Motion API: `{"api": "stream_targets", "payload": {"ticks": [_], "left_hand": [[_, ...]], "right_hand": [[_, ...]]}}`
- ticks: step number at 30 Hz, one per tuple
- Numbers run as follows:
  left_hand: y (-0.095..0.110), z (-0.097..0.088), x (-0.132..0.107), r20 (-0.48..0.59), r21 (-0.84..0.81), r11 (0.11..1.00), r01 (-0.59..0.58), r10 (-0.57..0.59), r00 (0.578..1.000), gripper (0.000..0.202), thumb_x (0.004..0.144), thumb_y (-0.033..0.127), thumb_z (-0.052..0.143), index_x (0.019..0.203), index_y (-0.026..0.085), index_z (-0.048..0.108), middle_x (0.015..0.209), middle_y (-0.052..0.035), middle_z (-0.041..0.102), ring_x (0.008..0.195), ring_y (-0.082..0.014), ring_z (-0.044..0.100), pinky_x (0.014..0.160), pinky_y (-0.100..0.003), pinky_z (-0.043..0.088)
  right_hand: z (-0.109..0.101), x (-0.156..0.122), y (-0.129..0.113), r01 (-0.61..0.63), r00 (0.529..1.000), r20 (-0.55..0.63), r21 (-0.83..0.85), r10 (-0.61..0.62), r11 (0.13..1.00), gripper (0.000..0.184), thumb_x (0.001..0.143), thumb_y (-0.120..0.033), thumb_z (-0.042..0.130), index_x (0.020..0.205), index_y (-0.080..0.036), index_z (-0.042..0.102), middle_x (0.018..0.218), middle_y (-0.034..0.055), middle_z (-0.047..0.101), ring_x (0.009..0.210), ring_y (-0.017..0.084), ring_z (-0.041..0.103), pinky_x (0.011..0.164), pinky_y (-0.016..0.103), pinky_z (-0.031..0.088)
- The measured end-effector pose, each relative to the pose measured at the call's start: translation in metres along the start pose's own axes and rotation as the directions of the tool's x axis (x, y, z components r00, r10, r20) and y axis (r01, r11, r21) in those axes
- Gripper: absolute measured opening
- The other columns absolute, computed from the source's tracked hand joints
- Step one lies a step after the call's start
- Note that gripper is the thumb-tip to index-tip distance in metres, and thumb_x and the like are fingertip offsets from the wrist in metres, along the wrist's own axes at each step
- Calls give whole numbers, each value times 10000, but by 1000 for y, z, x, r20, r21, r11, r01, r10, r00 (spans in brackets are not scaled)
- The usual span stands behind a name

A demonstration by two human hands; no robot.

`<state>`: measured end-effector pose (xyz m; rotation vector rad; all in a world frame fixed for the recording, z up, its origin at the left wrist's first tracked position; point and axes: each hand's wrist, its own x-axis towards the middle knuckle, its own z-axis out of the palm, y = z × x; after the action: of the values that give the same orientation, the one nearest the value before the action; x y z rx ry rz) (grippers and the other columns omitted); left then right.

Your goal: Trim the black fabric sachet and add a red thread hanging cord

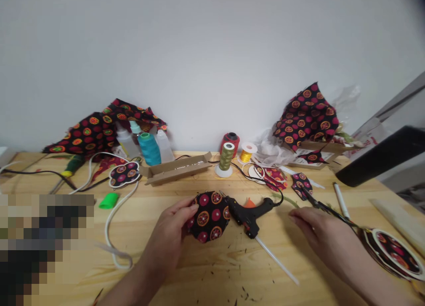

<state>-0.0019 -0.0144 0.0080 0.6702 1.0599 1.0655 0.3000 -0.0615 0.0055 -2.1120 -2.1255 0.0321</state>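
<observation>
Fabric-covered disc [210, 216] was gripped by left hand [169, 230]; right hand [327, 237] was open, empty, near scissors [320, 207]; glue gun [249, 213] lay unheld.

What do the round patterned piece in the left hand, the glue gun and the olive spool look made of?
The round piece looks like matte printed cotton fabric, its soft surface taking the fingers' pressure. The glue gun seems moulded black plastic, with a smooth sheen. The olive spool looks like wound thread, in fine parallel strands; the fibre can't be told.

Matt cloth patch [210, 217]; glossy plastic glue gun [249, 213]; wooden table [199, 288]
</observation>
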Motion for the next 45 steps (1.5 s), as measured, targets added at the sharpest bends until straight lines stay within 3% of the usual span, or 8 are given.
{"api": "stream_targets", "payload": {"ticks": [5,10,16,19,24,30,40,45], "left_hand": [[-1,-1,0,70,204,978,32,-47,996,216,703,192,582,827,179,757,795,-32,772,699,-192,670,571,-228,464],[-5,3,-2,146,430,897,104,-183,972,228,657,176,525,710,177,747,601,-13,714,575,-192,626,527,-245,429],[-9,-2,0,198,664,745,-62,-94,976,235,698,222,521,796,184,731,698,-19,727,642,-211,630,538,-249,428],[-8,-2,0,222,739,659,-140,-43,974,241,731,234,498,802,192,724,739,-29,733,703,-228,644,597,-269,439],[-5,0,-1,254,871,407,-274,104,962,259,782,253,466,776,230,723,759,-39,730,738,-241,639,667,-307,423],[-7,0,-1,296,937,149,-316,144,944,275,820,265,433,807,219,704,822,-66,702,785,-242,620,712,-341,414],[-12,-5,0,279,944,123,-305,192,941,301,862,269,388,929,209,675,922,-86,692,868,-244,623,783,-362,424],[-12,-4,1,263,955,85,-284,195,945,295,864,270,385,923,200,665,926,-89,691,877,-254,621,785,-373,419]], "right_hand": [[-3,2,16,-335,942,-90,-244,323,910,330,862,-341,382,859,-204,682,789,106,730,626,273,681,494,314,439],[4,3,26,-332,937,26,-243,348,912,340,857,-344,383,745,-198,668,670,101,710,629,272,679,499,301,419],[9,10,10,-337,929,76,-232,362,913,285,835,-288,417,725,-196,663,693,107,708,661,270,673,529,300,418],[8,13,0,-284,939,177,-83,294,955,259,828,-261,420,752,-208,661,725,74,711,678,233,659,564,279,421],[7,8,-15,-63,961,276,187,9,980,210,794,-215,426,697,-205,612,665,15,663,611,170,592,557,240,386],[-6,7,-24,-52,966,257,153,11,987,292,845,-325,407,627,-210,563,609,20,623,557,169,546,514,243,342],[-17,17,-37,-44,995,96,259,20,965,338,883,-412,379,670,-215,554,613,14,614,556,167,540,536,254,361],[-25,34,-42,41,999,11,252,-46,967,322,886,-362,405,659,-206,573,611,11,619,554,156,536,538,245,359]]}}
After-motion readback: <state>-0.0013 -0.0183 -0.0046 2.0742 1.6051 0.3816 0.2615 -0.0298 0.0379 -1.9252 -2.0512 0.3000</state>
